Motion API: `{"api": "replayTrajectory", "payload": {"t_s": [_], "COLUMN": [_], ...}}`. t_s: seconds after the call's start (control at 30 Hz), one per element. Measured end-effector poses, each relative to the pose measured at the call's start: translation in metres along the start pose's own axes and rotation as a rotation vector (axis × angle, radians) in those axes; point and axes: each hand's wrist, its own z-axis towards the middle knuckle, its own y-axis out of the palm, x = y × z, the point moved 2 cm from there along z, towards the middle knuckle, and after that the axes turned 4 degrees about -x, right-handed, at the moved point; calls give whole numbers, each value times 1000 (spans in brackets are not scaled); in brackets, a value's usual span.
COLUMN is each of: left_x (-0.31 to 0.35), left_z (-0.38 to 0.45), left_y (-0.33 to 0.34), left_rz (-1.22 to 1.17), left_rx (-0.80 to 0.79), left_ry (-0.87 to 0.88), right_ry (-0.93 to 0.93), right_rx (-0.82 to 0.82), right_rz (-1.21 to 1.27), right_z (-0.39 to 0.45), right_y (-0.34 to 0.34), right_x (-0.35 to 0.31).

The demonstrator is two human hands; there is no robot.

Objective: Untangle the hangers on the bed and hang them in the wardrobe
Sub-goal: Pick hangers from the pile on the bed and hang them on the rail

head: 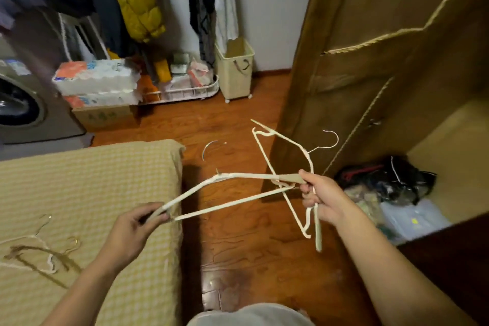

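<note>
A: Now, how many hangers are being held?

B: Two cream hangers are counted in the air, crossed over each other above the wooden floor [238, 246]. The low hanger [225, 188] is pinched at its shoulder end by the left hand [132, 230], thumb and fingers closed narrowly on the bar. The tilted hanger [280, 164] is gripped by the right hand [321, 197], fingers curled round it where the two frames cross; the near end of the low hanger appears to be caught in the same grip, though that cannot be told for certain.

A: And on the bed?

B: A further tangle of hangers [42, 257] is seen at eight o'clock on the checked bed cover [92, 180]. Its number cannot be counted; the wires overlap and are blurred.

A: Where is the wardrobe?

B: The wardrobe [383, 61] is found from one to three o'clock, its brown fabric front drawn aside. One opening is shown, with dark bundles [391, 180] lying on its bottom.

A: What edges are to be noted?

B: The bed's right edge runs down the middle of the view, with the left hand just over it. A strip of bare floor is left between that edge and the wardrobe's front.

A: Anything at twelve o'clock?

B: One cream laundry bin [235, 71] is placed against the wall, well apart from both hands.
</note>
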Motion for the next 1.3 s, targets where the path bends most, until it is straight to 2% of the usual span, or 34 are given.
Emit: {"api": "replayTrajectory", "payload": {"t_s": [0.13,0.3,0.37,0.43,0.53,0.63,0.77,0.93,1.03,1.3], "left_x": [31,62,73,89,111,125,134,143,152,178], "left_z": [34,67,77,85,98,112,137,182,205,290], "left_y": [58,118,135,157,194,220,247,274,285,300], "left_rz": [86,283,499,618,644,620,629,634,633,454], "left_rx": [-46,-83,-78,-131,-221,-265,-326,-375,-414,-715], "left_ry": [124,221,309,392,512,522,546,601,589,688], "right_ry": [3,-159,-255,-306,-355,-383,-421,-414,-418,-528], "right_rx": [91,473,451,322,111,56,162,339,389,514], "right_rz": [47,-345,-356,-371,-400,-536,-648,-571,-495,-466], "right_z": [-14,-31,-38,-51,-72,-76,-66,-49,-39,-30], "right_y": [-70,-141,-154,-159,-159,-161,-169,-176,-182,-171], "right_x": [-16,-52,-72,-90,-105,-107,-102,-104,-113,-152]}}
